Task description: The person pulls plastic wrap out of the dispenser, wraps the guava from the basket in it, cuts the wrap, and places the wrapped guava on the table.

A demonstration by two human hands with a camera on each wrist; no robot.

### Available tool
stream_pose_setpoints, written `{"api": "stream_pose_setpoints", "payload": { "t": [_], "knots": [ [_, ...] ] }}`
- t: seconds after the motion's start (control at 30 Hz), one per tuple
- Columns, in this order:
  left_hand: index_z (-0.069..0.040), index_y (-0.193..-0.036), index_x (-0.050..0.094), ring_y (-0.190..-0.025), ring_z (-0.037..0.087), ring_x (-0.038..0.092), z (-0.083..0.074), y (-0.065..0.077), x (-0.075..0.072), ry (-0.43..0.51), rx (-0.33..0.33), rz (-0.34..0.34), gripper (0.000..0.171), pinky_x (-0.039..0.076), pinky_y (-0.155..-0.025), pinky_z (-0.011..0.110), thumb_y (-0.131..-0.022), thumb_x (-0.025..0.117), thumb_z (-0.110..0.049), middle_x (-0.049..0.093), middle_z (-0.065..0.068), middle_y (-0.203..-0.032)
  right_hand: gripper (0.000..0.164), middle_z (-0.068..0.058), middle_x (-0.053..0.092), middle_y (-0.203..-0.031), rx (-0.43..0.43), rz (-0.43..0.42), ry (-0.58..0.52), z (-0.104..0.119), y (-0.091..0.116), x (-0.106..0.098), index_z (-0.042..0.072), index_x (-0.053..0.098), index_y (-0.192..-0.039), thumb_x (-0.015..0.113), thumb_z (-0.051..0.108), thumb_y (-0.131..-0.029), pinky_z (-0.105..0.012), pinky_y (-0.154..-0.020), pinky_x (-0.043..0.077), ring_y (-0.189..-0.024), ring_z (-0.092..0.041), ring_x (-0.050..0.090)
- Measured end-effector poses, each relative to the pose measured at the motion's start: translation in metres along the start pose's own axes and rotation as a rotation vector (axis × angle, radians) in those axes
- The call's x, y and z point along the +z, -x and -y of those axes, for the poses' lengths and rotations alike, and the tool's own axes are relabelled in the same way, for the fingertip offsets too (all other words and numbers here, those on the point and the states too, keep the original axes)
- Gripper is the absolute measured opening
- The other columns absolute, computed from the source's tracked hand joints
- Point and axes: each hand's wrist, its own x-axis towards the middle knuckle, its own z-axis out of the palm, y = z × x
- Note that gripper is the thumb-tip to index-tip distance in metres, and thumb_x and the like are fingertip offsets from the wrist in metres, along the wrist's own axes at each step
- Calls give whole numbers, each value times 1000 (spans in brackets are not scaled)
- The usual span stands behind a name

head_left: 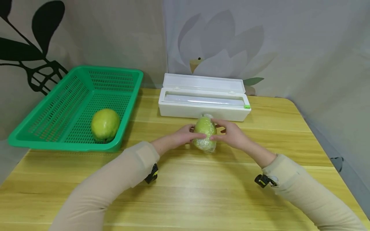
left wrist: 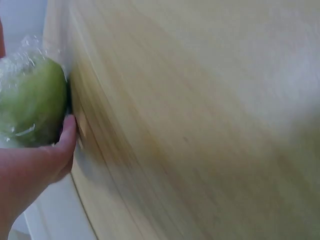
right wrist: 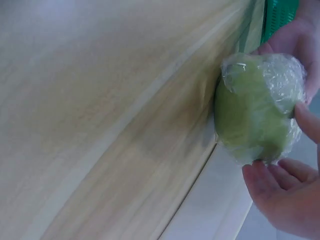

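A green pear (head_left: 205,130) wrapped in crinkled clear plastic film is between both hands, just in front of the white wrap box. From the left, my left hand (head_left: 186,134) grips it, the thumb across its front and the fingers mostly hidden behind it. On the opposite side, my right hand (head_left: 232,135) holds it between thumb and bent fingers. The right wrist view shows the film bunched over the pear (right wrist: 250,107), with the right hand's fingertips (right wrist: 257,172) at its end. In the left wrist view the pear (left wrist: 37,97) stands at the frame's edge, partly cut off.
Behind the hands, the white wrap box (head_left: 185,110) has its lid raised, with a roll of clear film (head_left: 202,100) inside. A green plastic basket (head_left: 69,146) at the left holds a yellow-green pear (head_left: 105,124). A fabric backdrop borders the wooden table (head_left: 188,192).
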Motion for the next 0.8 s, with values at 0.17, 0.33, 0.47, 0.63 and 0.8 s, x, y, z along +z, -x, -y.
{"api": "stream_pose_setpoints", "payload": {
  "t": [0.17,0.33,0.47,0.63,0.8],
  "knots": [
    [-3,-142,30,-119,31,50,-4,3,0,-52,24,-94,77,46,-99,42,-83,68,-33,46,18,-134,68,-22,47,-138,57,-12,-56,0,2,6,-2,38,-140,70,19,-84,-46,-93,49,-121,-37,51],
    [-3,-145,26,-121,34,49,-8,5,-6,-58,25,-122,74,45,-101,43,-88,60,-35,42,20,-140,63,-24,48,-135,107,-23,-100,-2,5,13,-5,40,-137,69,13,-84,-45,-94,49,-119,-38,52],
    [2,-144,28,-120,35,51,-6,2,-11,-6,-8,-126,65,47,-98,40,-91,54,-27,41,22,-142,61,-25,52,-130,105,-53,-82,-7,6,17,-7,44,-133,71,9,-81,-43,-92,51,-113,-39,54],
    [-4,-140,35,-122,33,50,-5,1,-10,83,-49,-74,55,50,-95,37,-92,55,-22,43,21,-138,58,-27,54,-124,160,4,-226,-9,5,13,-7,42,-135,64,5,-84,-33,-82,54,-100,-28,61],
    [-9,-141,28,-120,36,51,-5,1,-5,153,-78,-44,59,52,-91,39,-91,57,-24,41,24,-138,52,-31,49,-128,295,67,-469,-3,4,6,-10,36,-137,47,14,-93,-32,-84,55,-89,-15,61]
  ]
}}
